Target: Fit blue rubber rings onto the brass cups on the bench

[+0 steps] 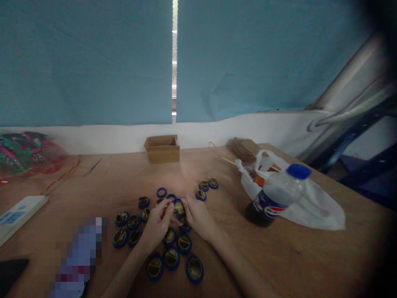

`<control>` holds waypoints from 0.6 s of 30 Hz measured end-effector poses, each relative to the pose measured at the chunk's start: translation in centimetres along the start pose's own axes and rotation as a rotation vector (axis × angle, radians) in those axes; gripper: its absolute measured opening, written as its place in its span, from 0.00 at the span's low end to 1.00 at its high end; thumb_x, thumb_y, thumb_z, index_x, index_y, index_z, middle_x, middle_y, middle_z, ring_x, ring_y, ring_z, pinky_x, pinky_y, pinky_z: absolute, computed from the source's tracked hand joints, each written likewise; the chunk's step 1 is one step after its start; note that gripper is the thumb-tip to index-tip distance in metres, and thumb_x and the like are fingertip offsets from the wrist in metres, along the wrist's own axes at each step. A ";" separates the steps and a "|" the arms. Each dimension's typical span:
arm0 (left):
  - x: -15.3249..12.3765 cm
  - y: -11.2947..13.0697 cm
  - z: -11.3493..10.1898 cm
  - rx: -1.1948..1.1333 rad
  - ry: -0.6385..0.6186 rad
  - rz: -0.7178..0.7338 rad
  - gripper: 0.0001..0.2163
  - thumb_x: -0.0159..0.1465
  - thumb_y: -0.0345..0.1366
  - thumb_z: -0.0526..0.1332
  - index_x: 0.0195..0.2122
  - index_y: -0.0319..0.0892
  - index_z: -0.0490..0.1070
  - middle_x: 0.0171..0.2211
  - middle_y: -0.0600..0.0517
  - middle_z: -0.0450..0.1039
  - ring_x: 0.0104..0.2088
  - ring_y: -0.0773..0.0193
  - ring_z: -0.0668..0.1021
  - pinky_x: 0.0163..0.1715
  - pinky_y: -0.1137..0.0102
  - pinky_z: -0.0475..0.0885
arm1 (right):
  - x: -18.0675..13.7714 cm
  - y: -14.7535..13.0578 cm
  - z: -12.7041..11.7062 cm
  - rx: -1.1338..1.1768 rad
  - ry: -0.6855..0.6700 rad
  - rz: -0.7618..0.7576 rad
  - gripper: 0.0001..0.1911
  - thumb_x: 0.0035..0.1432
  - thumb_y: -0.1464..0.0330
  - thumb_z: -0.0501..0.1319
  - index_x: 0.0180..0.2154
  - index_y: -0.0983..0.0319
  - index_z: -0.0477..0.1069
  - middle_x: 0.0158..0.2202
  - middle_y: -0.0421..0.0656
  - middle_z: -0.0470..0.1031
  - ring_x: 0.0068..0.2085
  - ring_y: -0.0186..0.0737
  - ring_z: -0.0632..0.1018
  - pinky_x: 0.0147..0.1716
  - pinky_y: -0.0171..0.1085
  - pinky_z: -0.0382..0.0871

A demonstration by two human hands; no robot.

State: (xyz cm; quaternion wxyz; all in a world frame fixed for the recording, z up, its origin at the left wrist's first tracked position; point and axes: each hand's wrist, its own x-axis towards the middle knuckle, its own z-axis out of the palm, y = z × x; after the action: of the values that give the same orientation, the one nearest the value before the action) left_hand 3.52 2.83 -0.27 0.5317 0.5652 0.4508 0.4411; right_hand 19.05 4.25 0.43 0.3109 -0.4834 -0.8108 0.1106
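Between both hands is a round badge (179,207) with a blue rim and a gold-coloured face. My left hand (161,216) pinches its left side with thumb and fingers. My right hand (196,213) grips its right edge. Several similar blue-rimmed discs lie around and under my hands, among them a near one (194,269), a left one (120,238) and a right one (213,183). Many show a bar, like a pin, across the gold side. An open blue ring (161,192) lies just beyond my left hand, with another partly hidden beside it.
A small open cardboard box (163,154) stands at the back. At right are a cola bottle (281,194), a white plastic bag (322,211) and a brown carton (245,149). Leftward lie a white power strip (21,211), a pixelated object (79,256) and a colourful plastic-wrapped bundle (29,153).
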 end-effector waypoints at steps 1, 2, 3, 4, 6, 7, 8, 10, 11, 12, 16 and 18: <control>0.0 0.0 0.0 0.001 0.002 0.000 0.16 0.64 0.47 0.53 0.43 0.39 0.66 0.26 0.50 0.77 0.23 0.58 0.80 0.25 0.69 0.72 | 0.0 0.0 0.0 -0.001 0.003 -0.005 0.15 0.68 0.70 0.43 0.33 0.62 0.64 0.27 0.42 0.73 0.29 0.37 0.76 0.27 0.33 0.62; 0.0 0.0 0.1 0.000 0.002 0.002 0.16 0.64 0.47 0.53 0.43 0.39 0.66 0.27 0.50 0.77 0.24 0.58 0.80 0.26 0.69 0.72 | 0.0 0.0 0.0 -0.002 0.006 -0.008 0.15 0.68 0.70 0.43 0.32 0.62 0.64 0.26 0.42 0.73 0.28 0.37 0.75 0.27 0.33 0.62; 0.0 0.0 0.1 -0.003 0.001 0.004 0.16 0.64 0.47 0.53 0.43 0.39 0.66 0.28 0.49 0.77 0.24 0.58 0.80 0.26 0.69 0.72 | 0.0 0.0 -0.1 -0.001 0.007 -0.009 0.14 0.68 0.70 0.43 0.33 0.62 0.64 0.26 0.42 0.73 0.28 0.37 0.75 0.26 0.33 0.61; -0.1 0.1 0.1 -0.006 -0.004 0.005 0.16 0.64 0.47 0.53 0.43 0.39 0.66 0.29 0.49 0.77 0.24 0.58 0.80 0.26 0.69 0.72 | 0.0 0.0 -0.1 0.002 0.006 -0.009 0.14 0.67 0.71 0.44 0.33 0.62 0.64 0.26 0.41 0.73 0.27 0.36 0.75 0.26 0.33 0.61; -0.1 0.1 0.2 -0.012 -0.009 0.006 0.16 0.64 0.47 0.53 0.43 0.39 0.67 0.30 0.49 0.77 0.25 0.58 0.80 0.26 0.68 0.73 | 0.0 0.0 -0.2 0.007 0.003 -0.008 0.13 0.67 0.71 0.44 0.33 0.62 0.64 0.25 0.41 0.73 0.27 0.36 0.75 0.25 0.33 0.60; -0.1 0.1 0.2 -0.012 -0.010 0.006 0.16 0.64 0.47 0.53 0.44 0.39 0.67 0.30 0.49 0.77 0.25 0.58 0.80 0.26 0.68 0.73 | 0.1 0.0 -0.2 0.009 0.000 -0.006 0.13 0.67 0.71 0.44 0.33 0.62 0.64 0.25 0.41 0.73 0.27 0.37 0.75 0.24 0.33 0.60; -0.1 0.1 0.2 -0.012 -0.010 0.008 0.16 0.64 0.46 0.53 0.44 0.39 0.67 0.29 0.49 0.77 0.25 0.58 0.80 0.26 0.68 0.73 | 0.1 0.0 -0.2 0.012 -0.004 -0.005 0.13 0.67 0.71 0.44 0.33 0.62 0.64 0.25 0.42 0.73 0.27 0.37 0.75 0.24 0.33 0.60; -0.1 0.1 0.2 -0.010 -0.008 0.018 0.16 0.64 0.46 0.53 0.44 0.39 0.67 0.29 0.49 0.78 0.26 0.58 0.80 0.27 0.68 0.74 | 0.1 0.0 -0.2 0.014 -0.016 0.006 0.13 0.66 0.72 0.45 0.33 0.62 0.64 0.26 0.42 0.74 0.27 0.37 0.76 0.25 0.33 0.61; -0.1 0.1 0.3 -0.007 -0.007 0.024 0.16 0.64 0.46 0.53 0.43 0.39 0.67 0.29 0.49 0.78 0.26 0.58 0.80 0.27 0.68 0.74 | 0.1 0.1 -0.2 0.013 -0.024 0.012 0.12 0.66 0.72 0.45 0.33 0.62 0.64 0.26 0.43 0.74 0.27 0.37 0.76 0.25 0.33 0.61; -0.1 0.1 0.3 -0.005 -0.005 0.030 0.15 0.64 0.46 0.53 0.43 0.39 0.67 0.29 0.49 0.78 0.25 0.58 0.80 0.27 0.68 0.74 | 0.1 0.1 -0.1 0.011 -0.033 0.018 0.12 0.66 0.73 0.45 0.33 0.62 0.64 0.26 0.43 0.74 0.27 0.38 0.76 0.26 0.33 0.61; -0.2 0.0 0.4 0.019 -0.019 0.041 0.15 0.64 0.46 0.53 0.43 0.39 0.67 0.31 0.48 0.78 0.26 0.58 0.80 0.27 0.68 0.73 | 0.1 0.3 0.1 0.042 -0.038 0.038 0.12 0.65 0.73 0.45 0.34 0.63 0.65 0.27 0.43 0.74 0.29 0.39 0.76 0.27 0.34 0.62; -0.1 0.1 0.4 0.018 -0.023 0.038 0.15 0.65 0.46 0.53 0.43 0.39 0.66 0.31 0.48 0.78 0.27 0.58 0.81 0.27 0.68 0.73 | 0.1 0.3 0.2 0.093 -0.025 0.040 0.12 0.65 0.73 0.45 0.33 0.62 0.65 0.28 0.43 0.74 0.30 0.38 0.76 0.28 0.33 0.63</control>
State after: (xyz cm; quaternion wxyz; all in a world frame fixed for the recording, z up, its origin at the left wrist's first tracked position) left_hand 3.86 2.61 -0.21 0.5233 0.5835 0.4377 0.4406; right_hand 19.08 4.48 0.13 0.3207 -0.4834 -0.7987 0.1602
